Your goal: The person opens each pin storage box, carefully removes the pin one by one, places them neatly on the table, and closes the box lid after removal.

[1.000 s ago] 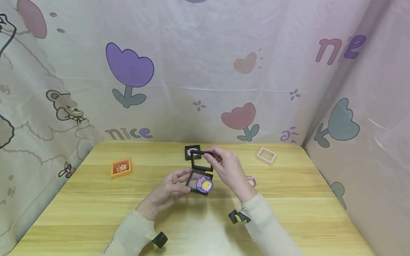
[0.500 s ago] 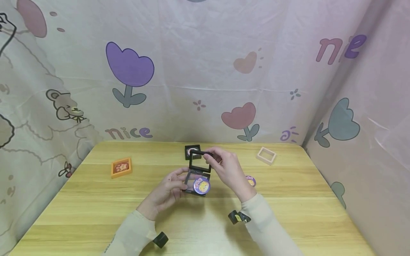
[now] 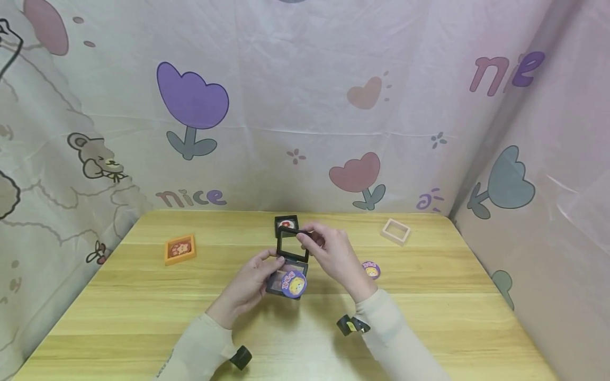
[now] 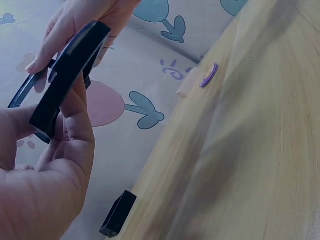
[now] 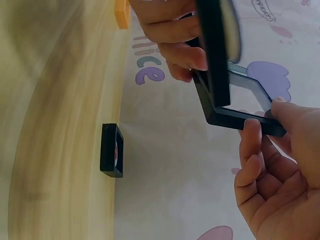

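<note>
The hinged black display frame [image 3: 295,258], pinched by left hand [image 3: 245,286] and right hand [image 3: 332,253] below picture centre, has shifted left and lower with its purple badge [image 3: 294,284].

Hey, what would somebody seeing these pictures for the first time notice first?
Probably the open black case above the middle of the table, its lower half held by the left hand, its upper by the right hand. A round purple badge stands out against the lower half. Next, perhaps, the big purple tulip at the backdrop's upper left.
</note>
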### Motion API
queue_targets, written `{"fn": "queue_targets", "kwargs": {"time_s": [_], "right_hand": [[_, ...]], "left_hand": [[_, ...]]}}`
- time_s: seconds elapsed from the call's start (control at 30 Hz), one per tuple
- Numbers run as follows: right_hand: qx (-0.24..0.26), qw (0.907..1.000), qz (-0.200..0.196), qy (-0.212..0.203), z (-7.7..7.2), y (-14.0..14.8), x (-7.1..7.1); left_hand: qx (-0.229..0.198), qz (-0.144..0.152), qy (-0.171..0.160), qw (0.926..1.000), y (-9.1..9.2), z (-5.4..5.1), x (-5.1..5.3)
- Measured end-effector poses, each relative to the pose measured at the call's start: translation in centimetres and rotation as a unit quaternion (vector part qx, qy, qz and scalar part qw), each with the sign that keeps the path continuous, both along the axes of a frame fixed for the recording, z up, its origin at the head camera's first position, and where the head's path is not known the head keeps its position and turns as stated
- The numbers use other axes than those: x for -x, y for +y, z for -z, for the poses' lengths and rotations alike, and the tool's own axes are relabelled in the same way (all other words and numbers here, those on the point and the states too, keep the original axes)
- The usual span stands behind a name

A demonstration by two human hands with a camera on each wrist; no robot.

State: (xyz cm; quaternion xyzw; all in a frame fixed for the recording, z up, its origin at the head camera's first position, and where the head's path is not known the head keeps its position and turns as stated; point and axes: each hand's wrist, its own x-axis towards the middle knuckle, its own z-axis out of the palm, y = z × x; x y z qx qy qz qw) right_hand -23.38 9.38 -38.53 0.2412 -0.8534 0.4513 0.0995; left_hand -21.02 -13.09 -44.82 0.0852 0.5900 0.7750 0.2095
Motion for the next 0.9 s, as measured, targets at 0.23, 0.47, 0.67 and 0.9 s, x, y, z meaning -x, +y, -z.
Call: {"fn": "queue_targets", "kwargs": {"time_s": [0.23, 0.47, 0.67, 0.9], "right_hand": [[-0.011, 0.9999, -0.003, 0.003, 0.3, -0.1, 0.1], [-0.012, 0.9999, -0.006, -0.004, 0.5, -0.1, 0.0], [-0.012, 0.9999, -0.008, -0.006, 0.8, -0.4, 0.0], [-0.012, 0.9998, -0.012, -0.004, 1.1, -0.8, 0.0]], "left_hand": [[0.018, -0.012, -0.002, 0.9998, 0.2, -0.1, -0.1], [0.035, -0.032, -0.006, 0.9988, 0.4, -0.2, -0.1], [0.026, -0.047, -0.014, 0.9985, 0.5, 0.1, 0.0], [0.021, -0.084, -0.03, 0.9958, 0.7, -0.1, 0.0]]}}
